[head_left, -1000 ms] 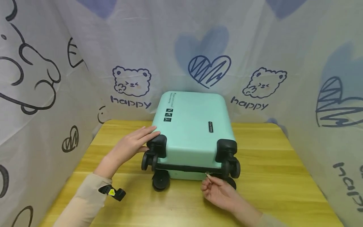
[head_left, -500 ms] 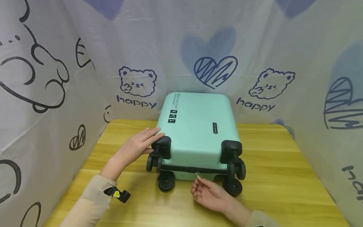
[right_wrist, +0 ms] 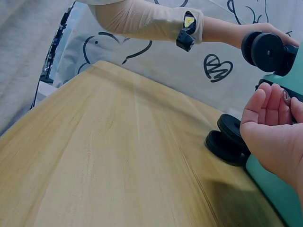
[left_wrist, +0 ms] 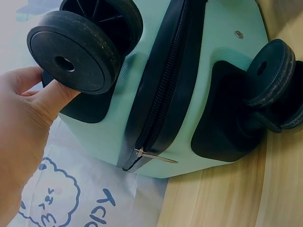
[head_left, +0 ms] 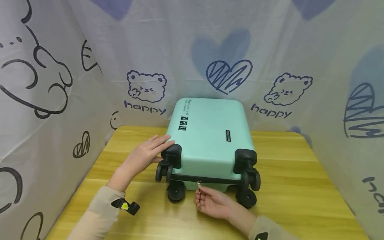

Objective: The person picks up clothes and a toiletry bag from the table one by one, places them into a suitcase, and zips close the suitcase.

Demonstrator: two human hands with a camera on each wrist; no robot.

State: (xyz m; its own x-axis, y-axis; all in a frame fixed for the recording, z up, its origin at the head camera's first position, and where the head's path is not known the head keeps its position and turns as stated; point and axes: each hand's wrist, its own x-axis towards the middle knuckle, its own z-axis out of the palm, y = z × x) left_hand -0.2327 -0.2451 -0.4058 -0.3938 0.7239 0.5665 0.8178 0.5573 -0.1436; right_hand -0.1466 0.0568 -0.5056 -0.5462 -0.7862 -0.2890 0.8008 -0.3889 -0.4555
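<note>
- Suitcase (head_left: 210,133), mint green, lies flat on the wooden table (head_left: 300,186), wheel end toward the person, far end against the printed cloth backdrop (head_left: 90,50).
- Left hand (head_left: 145,154) rests with straight fingers on the near left corner of the suitcase, fingertips on the black wheel mount (head_left: 173,154); it grasps nothing. In the left wrist view the thumb (left_wrist: 52,101) touches a black wheel (left_wrist: 73,56).
- Right hand (head_left: 211,201) sits palm up just below the black zipper band (head_left: 207,179), fingers curled, pinching the small metal zipper pull (head_left: 198,183) between two fingertips.
- Zipper pull position: near the middle of the wheel end, between the two pairs of wheels.
- Left wrist view shows a second metal pull (left_wrist: 156,156) sticking out from the zipper.
- Beige sleeve (head_left: 99,216) covers the left forearm.
</note>
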